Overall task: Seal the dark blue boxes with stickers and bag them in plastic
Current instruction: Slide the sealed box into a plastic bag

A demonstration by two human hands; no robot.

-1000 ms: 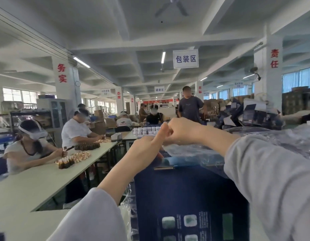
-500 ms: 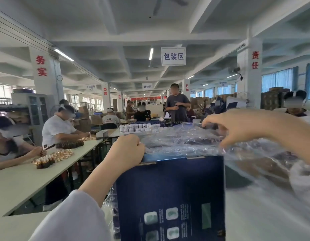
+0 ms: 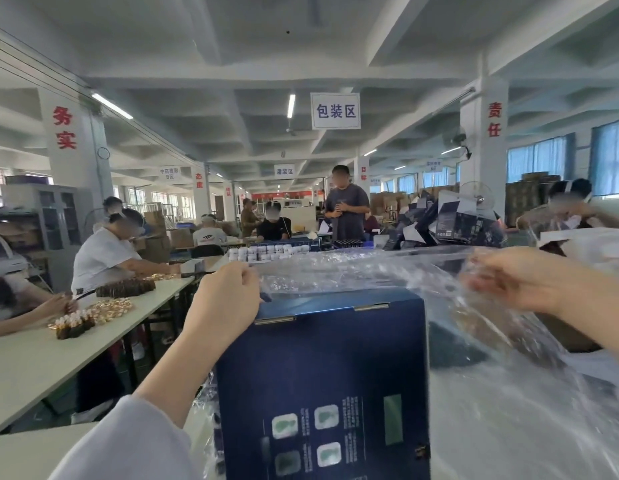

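Box is dead centre for me right now. The dark blue box (image 3: 322, 375) stands upright in the lower middle of the view: flat cardboard, sharp corners, pale square prints on the near face and two thin shiny tabs along the top edge.

The left grip (image 3: 225, 299) is curled into a fist right at the box's top left corner, pinching the rim of the plastic bag (image 3: 491, 358). The right grip (image 3: 516, 282) is out wide to the right, well clear of the box. It's blurry, but the fingers are curled round the film. Between the two, the bag's edge stretches taut just above the box top.

The film is clear, crinkly and glossy. It billows over everything right of the box, and a bit shows low on the left side too. I can't tell how far inside the box sits.

On the left, a long pale tabletop (image 3: 31, 368) runs away from me with a narrow aisle between it and the box. Clusters of little gold-capped bottles (image 3: 76, 320) sit on it. Beyond the bag there's a row of white jars (image 3: 266, 252).
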